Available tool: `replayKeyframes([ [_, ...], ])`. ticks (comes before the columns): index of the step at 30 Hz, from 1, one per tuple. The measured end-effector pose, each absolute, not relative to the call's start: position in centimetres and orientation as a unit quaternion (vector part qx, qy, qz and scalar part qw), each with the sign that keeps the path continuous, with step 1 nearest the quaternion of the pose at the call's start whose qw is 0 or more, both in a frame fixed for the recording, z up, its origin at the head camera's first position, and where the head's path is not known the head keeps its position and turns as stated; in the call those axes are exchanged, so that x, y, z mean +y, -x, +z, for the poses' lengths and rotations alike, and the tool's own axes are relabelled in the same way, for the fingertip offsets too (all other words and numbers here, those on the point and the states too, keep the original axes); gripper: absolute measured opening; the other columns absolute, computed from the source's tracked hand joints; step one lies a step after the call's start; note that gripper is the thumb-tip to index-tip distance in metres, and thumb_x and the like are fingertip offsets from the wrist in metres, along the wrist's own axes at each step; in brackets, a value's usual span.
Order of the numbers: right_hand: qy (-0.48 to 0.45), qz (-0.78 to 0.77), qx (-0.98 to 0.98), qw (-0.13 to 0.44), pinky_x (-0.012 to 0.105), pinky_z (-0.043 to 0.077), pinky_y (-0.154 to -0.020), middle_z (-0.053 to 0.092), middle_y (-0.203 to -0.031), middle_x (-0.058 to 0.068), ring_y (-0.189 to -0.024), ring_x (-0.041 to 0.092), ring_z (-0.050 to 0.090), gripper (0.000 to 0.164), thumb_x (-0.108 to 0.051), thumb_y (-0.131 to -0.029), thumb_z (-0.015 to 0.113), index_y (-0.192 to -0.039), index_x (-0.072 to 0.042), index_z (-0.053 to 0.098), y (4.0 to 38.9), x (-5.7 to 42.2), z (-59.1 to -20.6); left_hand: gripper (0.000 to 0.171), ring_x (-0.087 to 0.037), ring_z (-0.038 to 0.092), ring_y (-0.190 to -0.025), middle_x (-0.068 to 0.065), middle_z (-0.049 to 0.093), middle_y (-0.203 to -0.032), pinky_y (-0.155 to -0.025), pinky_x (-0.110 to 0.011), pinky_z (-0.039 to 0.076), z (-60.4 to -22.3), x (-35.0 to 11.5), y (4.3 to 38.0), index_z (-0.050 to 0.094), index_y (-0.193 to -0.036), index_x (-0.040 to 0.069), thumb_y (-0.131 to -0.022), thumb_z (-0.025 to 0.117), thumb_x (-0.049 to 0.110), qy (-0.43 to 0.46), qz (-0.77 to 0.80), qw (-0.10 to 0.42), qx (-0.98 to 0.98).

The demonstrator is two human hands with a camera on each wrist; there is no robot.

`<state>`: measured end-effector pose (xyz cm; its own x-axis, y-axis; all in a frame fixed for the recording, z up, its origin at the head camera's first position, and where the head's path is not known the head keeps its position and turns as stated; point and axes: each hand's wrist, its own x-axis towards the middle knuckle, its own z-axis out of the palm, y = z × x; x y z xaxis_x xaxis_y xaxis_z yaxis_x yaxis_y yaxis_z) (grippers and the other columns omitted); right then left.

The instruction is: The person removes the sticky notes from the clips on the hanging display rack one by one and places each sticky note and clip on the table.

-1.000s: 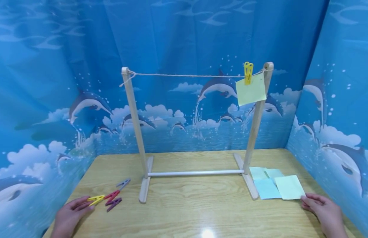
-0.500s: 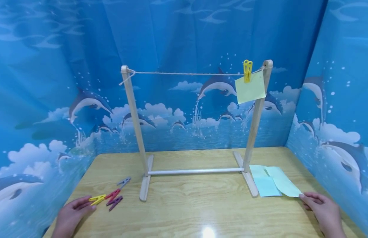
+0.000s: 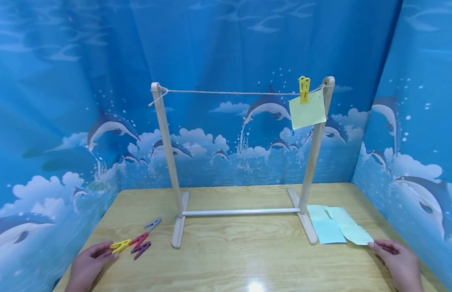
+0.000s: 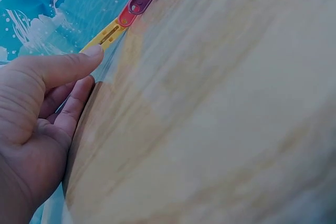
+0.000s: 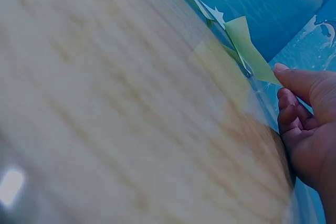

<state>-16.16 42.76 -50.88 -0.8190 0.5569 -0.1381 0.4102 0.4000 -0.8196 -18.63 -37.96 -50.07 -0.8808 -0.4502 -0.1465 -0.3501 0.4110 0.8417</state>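
Observation:
At the table's left side my left hand point(image 3: 90, 261) pinches a yellow clothespin point(image 3: 121, 246) between thumb and fingers; in the left wrist view the clothespin point(image 4: 107, 34) projects beyond the thumb. Just past it lie a red clothespin point(image 3: 139, 241), a purple clothespin point(image 3: 141, 250) and a grey-blue clothespin point(image 3: 153, 223). On the right, my right hand point(image 3: 398, 259) pinches the near corner of a pale green paper note point(image 3: 357, 235). This note point(image 5: 245, 48) rises at a slant in the right wrist view. A light blue note point(image 3: 329, 232) and another pale note point(image 3: 316, 212) lie beside it.
A wooden rack with two posts point(image 3: 168, 152) and a bottom bar point(image 3: 240, 212) stands mid-table. Across its top runs a string point(image 3: 229, 93), where a yellow clothespin point(image 3: 304, 90) holds a yellow-green note point(image 3: 308, 113). A dolphin-print curtain point(image 3: 226, 48) surrounds the table point(image 3: 218, 259).
The note in my right hand was flat-looking a second ago, then appeared stretched and tilted; now it bends across its middle. Both hands stay nearly in place.

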Motion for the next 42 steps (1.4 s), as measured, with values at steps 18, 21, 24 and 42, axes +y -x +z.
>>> replayKeyframes([
  [18,0.253,0.394,-0.877,0.11,0.017,0.047,-0.056,0.069,-0.088,-0.002,-0.067,-0.009,0.05,0.065,-0.054,-0.085,0.07,-0.119,0.001,0.067,15.9,42.3,-50.4,0.049,0.009,0.061,-0.075,0.024,0.067,-0.083,-0.067,-0.011,0.05,-49.9,-38.1,17.5,0.071,-0.113,0.023,-0.068,0.091,0.027,-0.26,-0.574,0.076,-0.773],
  [21,0.258,0.424,-0.862,0.104,0.02,0.051,-0.057,0.068,-0.09,-0.007,-0.067,-0.01,0.051,0.068,-0.056,-0.083,0.07,-0.123,-0.001,0.065,15.8,41.9,-50.0,0.033,0.007,0.063,-0.077,0.026,0.066,-0.081,-0.07,-0.015,0.054,-49.6,-38.0,17.3,0.07,-0.088,0.039,-0.07,0.09,0.02,-0.259,-0.63,0.076,-0.728],
  [24,0.262,0.467,-0.839,0.097,0.022,0.053,-0.058,0.063,-0.088,-0.019,-0.069,-0.011,0.053,0.067,-0.055,-0.083,0.072,-0.127,-0.005,0.063,15.7,41.4,-49.2,0.035,0.007,0.064,-0.08,0.026,0.066,-0.085,-0.073,-0.021,0.057,-49.4,-38.0,17.3,0.069,-0.092,0.04,-0.072,0.088,0.018,-0.241,-0.658,0.062,-0.711],
  [42,0.064,0.667,-0.722,0.174,0.01,0.052,-0.072,0.069,-0.101,-0.019,-0.086,0.0,0.066,0.028,-0.01,-0.089,0.072,-0.116,-0.016,0.069,15.2,36.9,-45.2,0.038,0.004,0.061,-0.094,0.023,0.067,-0.098,-0.073,-0.015,0.054,-46.2,-33.6,17.5,0.069,-0.114,0.029,-0.084,0.077,0.008,-0.091,-0.686,0.099,-0.715],
])
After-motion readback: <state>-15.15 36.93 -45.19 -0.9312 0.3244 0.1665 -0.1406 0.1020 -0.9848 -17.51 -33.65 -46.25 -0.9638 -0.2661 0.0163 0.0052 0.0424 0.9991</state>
